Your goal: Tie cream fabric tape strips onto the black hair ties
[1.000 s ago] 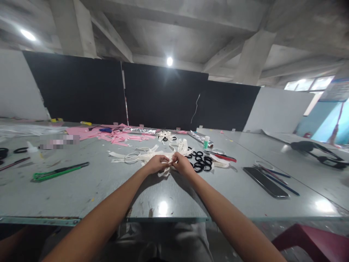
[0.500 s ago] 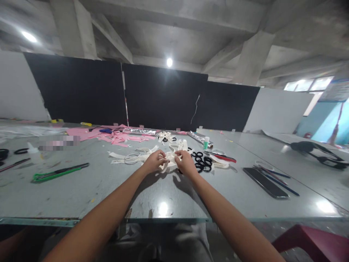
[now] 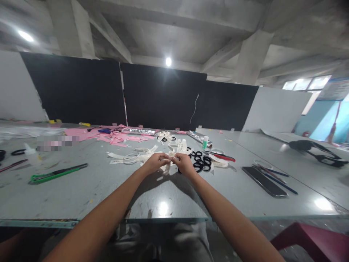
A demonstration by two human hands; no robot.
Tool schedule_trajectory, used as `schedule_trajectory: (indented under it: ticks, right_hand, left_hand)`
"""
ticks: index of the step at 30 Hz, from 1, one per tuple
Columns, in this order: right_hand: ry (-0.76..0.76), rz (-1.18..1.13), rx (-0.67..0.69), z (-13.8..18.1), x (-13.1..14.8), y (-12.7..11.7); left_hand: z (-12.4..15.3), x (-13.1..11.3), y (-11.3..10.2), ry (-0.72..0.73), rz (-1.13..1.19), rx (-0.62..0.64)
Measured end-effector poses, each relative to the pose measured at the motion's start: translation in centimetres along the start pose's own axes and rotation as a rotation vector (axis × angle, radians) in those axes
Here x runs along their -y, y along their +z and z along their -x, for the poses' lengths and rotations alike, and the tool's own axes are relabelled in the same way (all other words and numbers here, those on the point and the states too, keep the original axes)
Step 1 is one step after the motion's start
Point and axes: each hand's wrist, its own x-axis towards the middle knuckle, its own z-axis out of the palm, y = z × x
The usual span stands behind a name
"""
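Both my hands meet over the middle of the grey table [image 3: 81, 189]. My left hand [image 3: 154, 162] and my right hand [image 3: 184, 163] are closed, fingertips pinched together on a white paper strip piece [image 3: 167, 166] that hangs between and below them. More white strips [image 3: 128, 156] lie just beyond the hands, some looped. A cluster of black rings [image 3: 201, 163] sits right beside my right hand.
A green-handled cutter [image 3: 56, 173] lies at the left. A dark phone [image 3: 264, 181] and pens [image 3: 275, 176] lie at the right, red-handled scissors [image 3: 222, 156] and a small green bottle [image 3: 204, 142] behind the rings. Pink paper scraps [image 3: 109, 136] cover the far left. A maroon stool [image 3: 313, 243] stands at lower right.
My hands parted slightly half a second ago and have come back together on the white strip. The view has barely shifted.
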Motion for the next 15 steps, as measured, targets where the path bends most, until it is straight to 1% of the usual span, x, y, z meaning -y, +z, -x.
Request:
schedule_trajectory:
  ticks: [3,7,9,11,15]
  right_hand:
    - [0.02,-0.112,0.02,0.07,0.07,0.01]
    - [0.068,-0.338,0.101,0.1,-0.04,0.14]
    - [0.075,-0.413,0.139,0.1,-0.07,0.16]
    - [0.079,-0.451,0.154,0.11,-0.03,0.12]
    - [0.097,-0.469,0.14,0.12,0.16,-0.01]
  left_hand:
    - [-0.18,-0.1,-0.05,-0.014,0.03,-0.041]
    - [-0.25,-0.29,-0.42,-0.019,0.03,-0.103]
    - [-0.22,-0.38,-0.59,-0.024,0.02,-0.127]
    - [-0.18,-0.42,-0.66,-0.038,0.027,-0.138]
    - [-0.11,-0.31,-0.57,-0.067,0.081,-0.113]
